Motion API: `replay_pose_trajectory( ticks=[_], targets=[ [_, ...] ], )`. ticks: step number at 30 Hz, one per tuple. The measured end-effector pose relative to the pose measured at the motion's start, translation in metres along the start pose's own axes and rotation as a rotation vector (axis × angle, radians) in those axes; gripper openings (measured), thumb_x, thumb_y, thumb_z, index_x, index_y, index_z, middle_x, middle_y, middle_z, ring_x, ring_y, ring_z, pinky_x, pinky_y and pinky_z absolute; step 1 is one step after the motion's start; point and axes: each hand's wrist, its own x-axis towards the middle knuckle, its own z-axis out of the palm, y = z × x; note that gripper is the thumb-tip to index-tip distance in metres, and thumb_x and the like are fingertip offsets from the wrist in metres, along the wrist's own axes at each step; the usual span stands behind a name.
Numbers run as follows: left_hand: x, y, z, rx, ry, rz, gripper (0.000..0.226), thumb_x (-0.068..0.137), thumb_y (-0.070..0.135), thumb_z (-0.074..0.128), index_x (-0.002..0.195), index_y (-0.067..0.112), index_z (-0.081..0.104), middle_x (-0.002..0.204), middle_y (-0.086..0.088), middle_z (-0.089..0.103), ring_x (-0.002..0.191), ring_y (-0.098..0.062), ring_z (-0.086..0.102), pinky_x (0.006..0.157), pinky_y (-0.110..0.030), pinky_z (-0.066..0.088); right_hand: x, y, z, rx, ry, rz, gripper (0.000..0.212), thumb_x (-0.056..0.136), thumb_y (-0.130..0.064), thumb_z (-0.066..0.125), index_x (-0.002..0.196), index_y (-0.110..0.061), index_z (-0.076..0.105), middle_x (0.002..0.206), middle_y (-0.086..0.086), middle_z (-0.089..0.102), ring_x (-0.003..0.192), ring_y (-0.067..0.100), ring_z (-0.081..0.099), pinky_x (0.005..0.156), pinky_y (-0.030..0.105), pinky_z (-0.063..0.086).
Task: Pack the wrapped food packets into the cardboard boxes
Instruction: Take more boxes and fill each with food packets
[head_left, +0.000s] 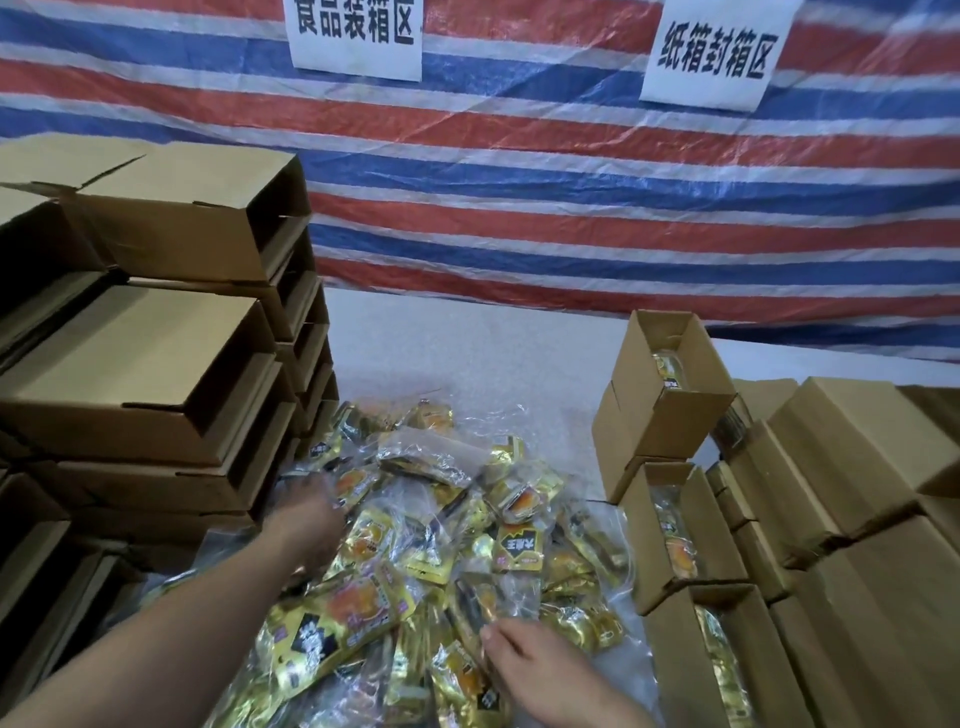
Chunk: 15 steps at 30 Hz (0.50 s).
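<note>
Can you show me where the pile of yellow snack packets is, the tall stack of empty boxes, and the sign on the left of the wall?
pile of yellow snack packets (441, 545): head view, middle of the heap.
stack of empty boxes (140, 364): head view, top of the front box.
left sign (356, 39): head view, centre of the white paper.

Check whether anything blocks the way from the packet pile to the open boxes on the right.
Nothing visible does. The packet pile lies right beside the open boxes, whose tops face up, already partly filled. Both hands rest on the pile.
</note>
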Motion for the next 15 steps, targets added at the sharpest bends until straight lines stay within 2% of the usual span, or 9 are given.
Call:
replay_pose_trajectory(
  ticks=[3,6,11,15],
  targets=[
    [0.009,-0.006,0.006,0.04,0.057,-0.009,0.055,0.098,0.035,0.046,0.146,0.013,0.032,0.148,-0.018,0.039,0.132,-0.036,0.043,0.104,-0.043,0.042,0.007,-0.005,-0.007,0.064,0.019,-0.016,0.035,0.097,-0.063,0.039,0.076,-0.042,0.057,0.083,-0.01,0.062,0.079,0.001,0.058,0.071,0.024,0.045],
    [0.014,-0.014,0.013,0.035,0.02,-0.064,0.073,0.097,0.048,0.048,0.151,0.01,0.018,0.154,-0.02,0.029,0.135,-0.04,0.039,0.107,-0.045,0.04,0.015,-0.013,-0.015,0.097,0.054,-0.039,0.031,0.098,-0.06,0.04,0.073,-0.053,0.056,0.077,-0.014,0.058,0.073,-0.003,0.053,0.065,0.021,0.041],
    [0.019,-0.021,0.032,0.013,0.045,-0.1,0.091,0.091,0.058,0.055,0.153,0.005,0.014,0.155,-0.021,0.024,0.138,-0.04,0.035,0.11,-0.044,0.038,0.026,-0.018,-0.029,0.171,0.072,-0.031,0.028,0.101,-0.054,0.042,0.076,-0.048,0.054,0.074,-0.02,0.053,0.069,-0.009,0.048,0.068,0.02,0.041],
    [0.019,-0.014,0.024,-0.06,0.013,-0.213,0.104,0.076,0.054,0.078,0.151,0.007,0.023,0.151,-0.02,0.035,0.133,-0.037,0.044,0.105,-0.042,0.045,0.032,-0.021,-0.04,0.154,0.108,-0.027,0.026,0.101,-0.054,0.042,0.082,-0.041,0.054,0.076,-0.017,0.057,0.066,-0.008,0.05,0.063,0.02,0.039]
  ],
)
